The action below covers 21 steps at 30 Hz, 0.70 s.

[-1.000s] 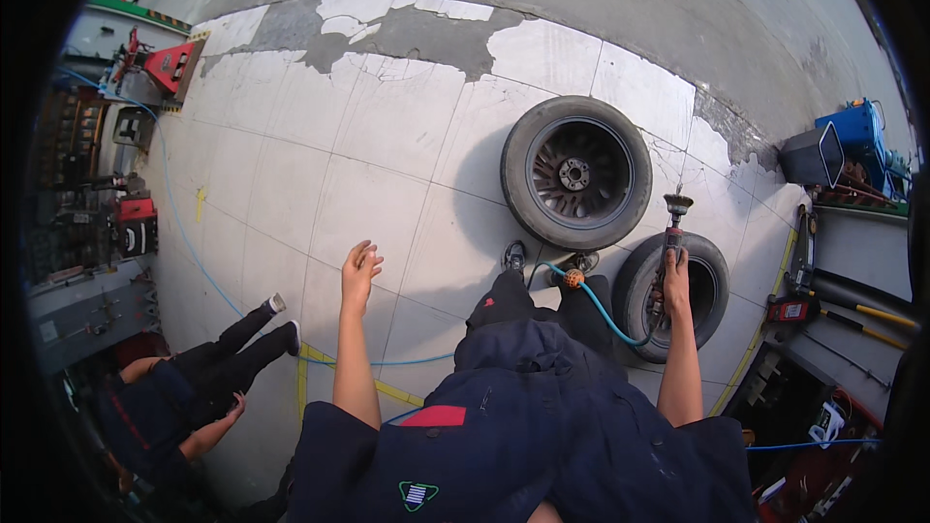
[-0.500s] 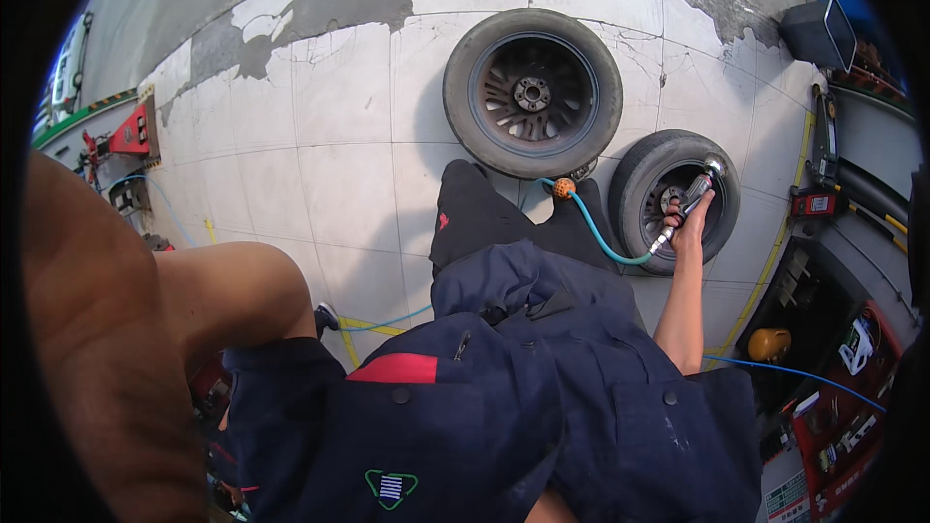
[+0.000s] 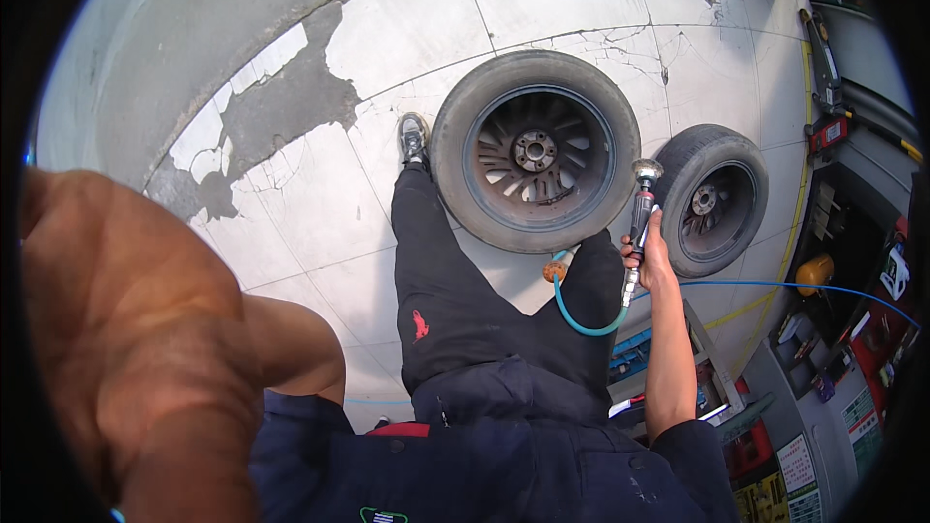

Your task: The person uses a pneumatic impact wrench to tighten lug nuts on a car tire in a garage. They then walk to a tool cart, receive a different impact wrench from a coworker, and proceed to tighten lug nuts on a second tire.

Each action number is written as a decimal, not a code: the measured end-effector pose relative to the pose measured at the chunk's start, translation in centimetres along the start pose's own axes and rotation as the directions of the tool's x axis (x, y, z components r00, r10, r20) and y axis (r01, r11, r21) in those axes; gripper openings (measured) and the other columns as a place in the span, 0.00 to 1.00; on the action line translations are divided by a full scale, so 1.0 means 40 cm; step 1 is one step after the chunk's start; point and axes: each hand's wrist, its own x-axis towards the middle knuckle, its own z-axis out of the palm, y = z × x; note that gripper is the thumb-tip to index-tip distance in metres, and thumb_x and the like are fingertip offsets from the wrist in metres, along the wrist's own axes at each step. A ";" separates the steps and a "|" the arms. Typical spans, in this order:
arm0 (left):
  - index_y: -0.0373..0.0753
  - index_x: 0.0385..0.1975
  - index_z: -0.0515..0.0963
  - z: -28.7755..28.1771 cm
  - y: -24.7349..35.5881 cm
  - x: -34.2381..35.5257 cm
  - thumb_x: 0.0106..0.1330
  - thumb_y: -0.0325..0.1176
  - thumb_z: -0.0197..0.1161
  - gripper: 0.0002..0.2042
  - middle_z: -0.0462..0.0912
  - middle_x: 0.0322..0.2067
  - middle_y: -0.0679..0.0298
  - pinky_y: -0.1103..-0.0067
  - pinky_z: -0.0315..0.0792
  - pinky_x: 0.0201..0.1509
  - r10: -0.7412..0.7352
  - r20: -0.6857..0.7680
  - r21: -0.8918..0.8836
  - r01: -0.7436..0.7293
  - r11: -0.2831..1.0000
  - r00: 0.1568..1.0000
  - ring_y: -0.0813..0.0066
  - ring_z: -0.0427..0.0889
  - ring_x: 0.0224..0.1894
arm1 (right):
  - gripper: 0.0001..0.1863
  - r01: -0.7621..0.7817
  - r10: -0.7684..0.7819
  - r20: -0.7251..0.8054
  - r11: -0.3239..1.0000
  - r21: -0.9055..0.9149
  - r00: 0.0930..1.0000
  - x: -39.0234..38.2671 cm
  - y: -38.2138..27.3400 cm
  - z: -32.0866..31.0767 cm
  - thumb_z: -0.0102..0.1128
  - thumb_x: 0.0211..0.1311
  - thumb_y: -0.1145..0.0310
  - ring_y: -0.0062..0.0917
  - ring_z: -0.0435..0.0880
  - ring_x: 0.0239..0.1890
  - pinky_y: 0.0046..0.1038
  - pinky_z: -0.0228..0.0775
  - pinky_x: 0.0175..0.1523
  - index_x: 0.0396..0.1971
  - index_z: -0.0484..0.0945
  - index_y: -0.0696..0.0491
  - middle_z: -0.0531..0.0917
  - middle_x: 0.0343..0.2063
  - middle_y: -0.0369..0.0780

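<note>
My right hand (image 3: 651, 257) is closed around a slim air grinder (image 3: 641, 215) with a round wire brush (image 3: 647, 170) at its upper end. The brush is beside the gap between two wheels. A teal air hose (image 3: 583, 329) curves from the tool's lower end to an orange round piece (image 3: 554, 271) by my right leg. In front of me lies the large wheel (image 3: 535, 151), its inner side and hub facing up. To its right, the smaller-looking wheel (image 3: 705, 199) leans at an angle. My left hand (image 3: 155, 349) looms close at the left; its fingers are out of sight.
My left shoe (image 3: 414, 138) stands beside the large wheel. A blue hose (image 3: 756, 283) crosses the floor at right. A tool trolley (image 3: 719, 368) and a dark cabinet with a yellow tool (image 3: 814, 273) stand at the right. Broken floor tiles (image 3: 281, 97) lie at far left.
My view has turned. The right hand has brought the grinder from over the smaller wheel to the space beside the large one, brush upward. The left hand fills more of the left side.
</note>
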 end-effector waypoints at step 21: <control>0.41 0.25 0.73 0.860 -0.137 -1.605 0.65 0.49 0.55 0.17 0.70 0.13 0.71 0.84 0.57 0.07 0.016 0.495 0.171 0.079 -0.982 -0.869 0.83 0.65 0.08 | 0.33 -0.538 0.532 0.106 0.841 0.050 0.840 0.903 0.333 0.290 0.37 0.64 0.33 0.20 0.71 0.10 0.26 0.69 0.15 0.28 0.70 0.53 0.71 0.14 0.35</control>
